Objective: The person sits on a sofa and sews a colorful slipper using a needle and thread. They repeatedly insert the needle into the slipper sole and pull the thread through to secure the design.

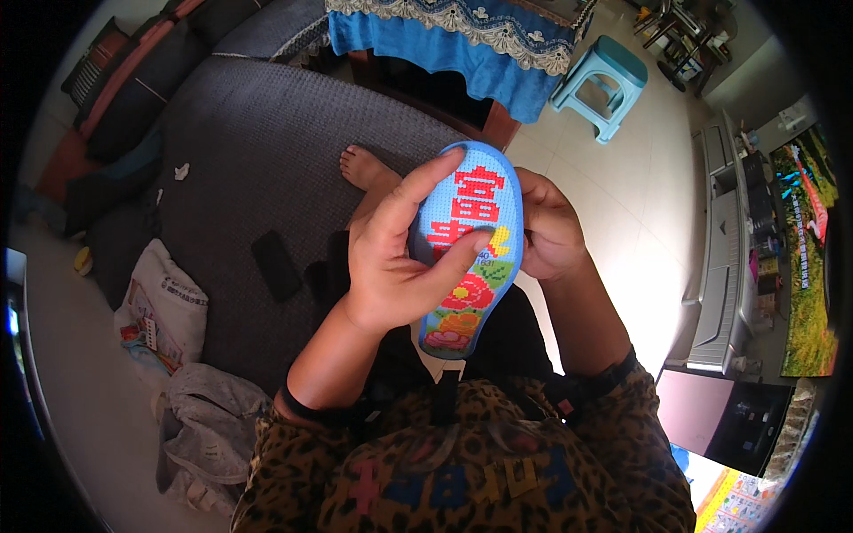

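A light-blue shoe insole with a red, green and yellow cross-stitch pattern is held upright in front of my chest. My left hand is closed around its left side, thumb across the patterned face and another finger along the upper edge. The rest of those fingers are behind the insole. At its right edge is my right hand, fingers curled in toward the back. The insole covers the fingertips, so whatever they pinch is hidden. My forearms come from leopard-print sleeves.
My bare foot rests on a dark quilted couch. A white bag and a grey garment lie at left. Beyond are a blue-draped table and a teal stool. A TV cabinet stands at right.
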The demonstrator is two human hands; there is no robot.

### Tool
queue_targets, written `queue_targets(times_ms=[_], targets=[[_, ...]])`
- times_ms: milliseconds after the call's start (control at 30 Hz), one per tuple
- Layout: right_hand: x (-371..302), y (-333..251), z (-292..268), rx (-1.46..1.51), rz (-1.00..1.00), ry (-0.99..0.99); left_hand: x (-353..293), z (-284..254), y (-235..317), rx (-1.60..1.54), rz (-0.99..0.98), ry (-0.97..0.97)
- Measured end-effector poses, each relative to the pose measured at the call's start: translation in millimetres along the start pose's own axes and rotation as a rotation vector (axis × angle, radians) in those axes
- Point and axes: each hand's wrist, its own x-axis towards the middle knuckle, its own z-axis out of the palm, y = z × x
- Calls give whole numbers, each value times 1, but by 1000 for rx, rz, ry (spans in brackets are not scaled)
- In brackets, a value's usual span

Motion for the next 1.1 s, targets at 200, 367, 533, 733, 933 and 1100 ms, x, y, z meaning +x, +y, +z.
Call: queue_targets(times_ms=[200, 367, 533, 733, 933, 1100], targets=[[1, 2, 3, 43, 24, -25, 3, -1, 9, -3, 50, -16], [-2, -3, 10, 84, 7, -80, 5, -2, 26, 17, 67, -49], [-11, -8, 19, 120, -4, -134, 3, 0, 47, -14, 96, -68], [-7, -17, 24, 118, -11, -188, 16, -4, 57, 56, 148, -105], [-11, -26, 29, 125, -5, -228, 17, -5, 66, 29, 144, -133], [-14, -29, 34, 111, -16, -239, 16, -7, 75, 19, 141, -193]])
